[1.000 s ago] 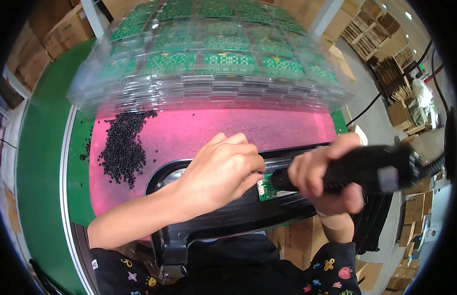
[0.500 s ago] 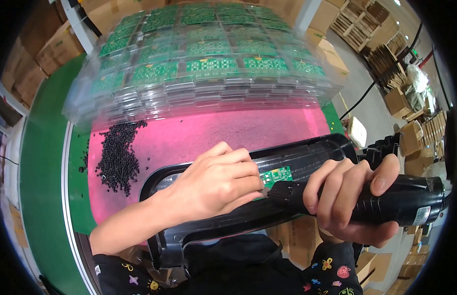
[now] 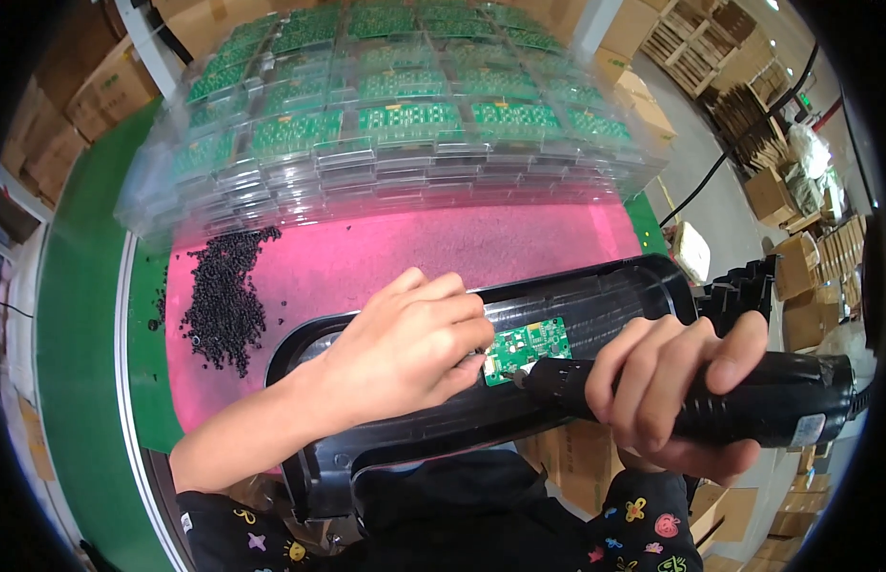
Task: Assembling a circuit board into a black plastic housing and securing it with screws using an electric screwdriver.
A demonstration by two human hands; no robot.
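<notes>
A black electric screwdriver (image 3: 795, 381) lies almost level in my right hand (image 3: 667, 391), whose fingers wrap round its body. Its tip points left, over the lower edge of a green circuit board (image 3: 530, 341); whether it touches a screw cannot be made out. The board rests inside a long black plastic housing (image 3: 610, 303) in front of me. Close to the board's left end, my left hand (image 3: 409, 343) has its thumb and fingers pinched together. Something small and dark shows at those fingertips, too small to name.
Small black screw-like parts (image 3: 228, 300) are heaped on the pink mat (image 3: 414, 243) at left. Stacked clear plastic trays (image 3: 395, 172) full of green circuit boards rise at the back. A black cable (image 3: 700, 191) hangs at right. Cardboard boxes (image 3: 114, 91) stand around the bench.
My left hand has drawn back slightly to the left, uncovering more of the board. The screwdriver has shifted a little, its tip now showing at the board's lower edge.
</notes>
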